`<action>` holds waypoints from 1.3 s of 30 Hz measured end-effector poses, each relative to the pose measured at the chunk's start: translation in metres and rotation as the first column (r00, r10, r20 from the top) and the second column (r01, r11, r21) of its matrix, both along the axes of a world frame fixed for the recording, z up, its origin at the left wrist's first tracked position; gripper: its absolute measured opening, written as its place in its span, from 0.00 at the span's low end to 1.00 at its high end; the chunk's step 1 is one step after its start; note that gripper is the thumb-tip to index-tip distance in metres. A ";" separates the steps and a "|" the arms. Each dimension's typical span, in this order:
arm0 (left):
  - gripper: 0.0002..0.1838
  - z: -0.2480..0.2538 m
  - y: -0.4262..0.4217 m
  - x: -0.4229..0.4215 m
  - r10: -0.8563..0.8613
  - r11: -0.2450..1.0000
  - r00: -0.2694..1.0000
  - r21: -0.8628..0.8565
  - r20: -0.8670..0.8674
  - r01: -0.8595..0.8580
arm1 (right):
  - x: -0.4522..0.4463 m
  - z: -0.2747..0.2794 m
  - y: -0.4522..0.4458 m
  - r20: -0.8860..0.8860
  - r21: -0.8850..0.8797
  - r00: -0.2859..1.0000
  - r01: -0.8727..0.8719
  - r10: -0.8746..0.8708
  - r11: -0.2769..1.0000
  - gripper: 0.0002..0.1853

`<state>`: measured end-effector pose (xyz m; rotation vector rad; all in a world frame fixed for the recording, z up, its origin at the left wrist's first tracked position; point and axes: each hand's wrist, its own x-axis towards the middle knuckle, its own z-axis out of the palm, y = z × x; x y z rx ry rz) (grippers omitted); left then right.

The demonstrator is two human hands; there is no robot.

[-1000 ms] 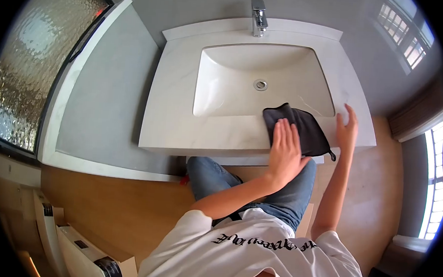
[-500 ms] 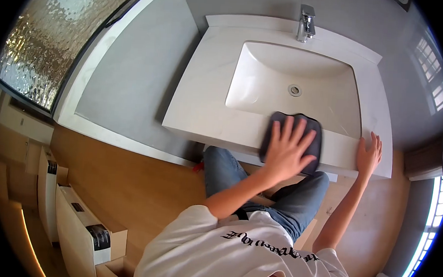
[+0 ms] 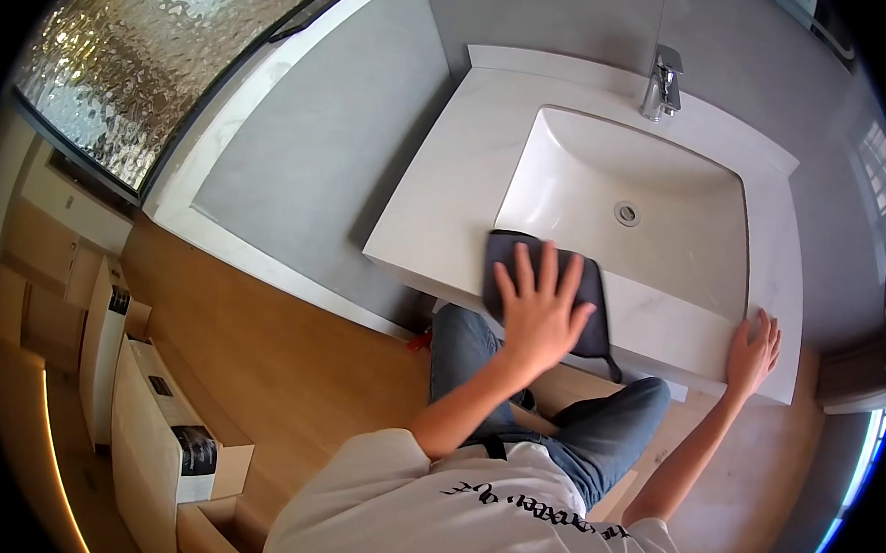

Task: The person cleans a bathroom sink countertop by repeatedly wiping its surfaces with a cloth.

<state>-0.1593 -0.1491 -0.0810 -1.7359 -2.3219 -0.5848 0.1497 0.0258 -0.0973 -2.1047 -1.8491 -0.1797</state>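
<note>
My left hand point(image 3: 539, 317) lies flat with spread fingers on a dark grey cloth point(image 3: 591, 284). The cloth covers part of the white countertop's front strip, just before the left half of the sink. One corner, with a small loop, hangs over the front edge. At the counter's front right corner, my right hand point(image 3: 752, 355) rests on the edge, its fingers extended and nothing seen in it. The white countertop point(image 3: 449, 167) holds a rectangular white basin point(image 3: 657, 203) with a round metal drain point(image 3: 627, 214).
A chrome faucet point(image 3: 662, 85) stands behind the basin. To the left are a grey panel with a white border point(image 3: 320, 140) and textured glass point(image 3: 124, 60). Drawer units point(image 3: 155, 422) stand on the wooden floor point(image 3: 288, 359) at lower left. My knees are under the counter.
My left hand and the cloth have moved left along the counter's front strip. My right hand stays at the front right corner. The view has shifted a little.
</note>
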 end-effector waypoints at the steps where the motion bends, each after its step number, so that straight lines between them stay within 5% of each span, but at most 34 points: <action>1: 0.35 -0.002 0.003 0.013 -0.050 0.998 0.999 0.040 0.016 0.049 | 0.002 -0.001 0.000 0.013 -0.002 1.000 -0.001 0.002 1.000 0.24; 7: 0.35 -0.004 -0.007 0.003 -0.189 0.979 0.979 0.087 0.082 0.182 | 0.012 -0.006 0.003 -0.001 0.019 0.999 -0.041 0.041 0.999 0.24; 15: 0.34 -0.007 -0.043 -0.162 0.329 0.941 0.944 -0.076 -0.021 -0.330 | 0.013 -0.008 0.005 0.017 0.026 0.999 -0.046 0.046 0.999 0.25; 20: 0.37 0.005 -0.033 -0.166 0.433 0.873 0.901 -0.236 -0.023 -0.426 | 0.018 -0.018 0.009 0.031 0.051 0.999 -0.040 0.038 0.998 0.25; 29: 0.38 0.002 -0.062 -0.103 0.103 0.988 0.994 -0.115 0.027 -0.099 | 0.023 -0.017 0.009 0.068 0.037 0.996 -0.062 0.059 0.997 0.25; 39: 0.39 0.006 0.037 -0.198 0.245 0.931 0.969 -0.283 0.020 -0.229 | 0.021 -0.018 0.010 0.054 0.036 0.998 -0.032 0.030 0.999 0.25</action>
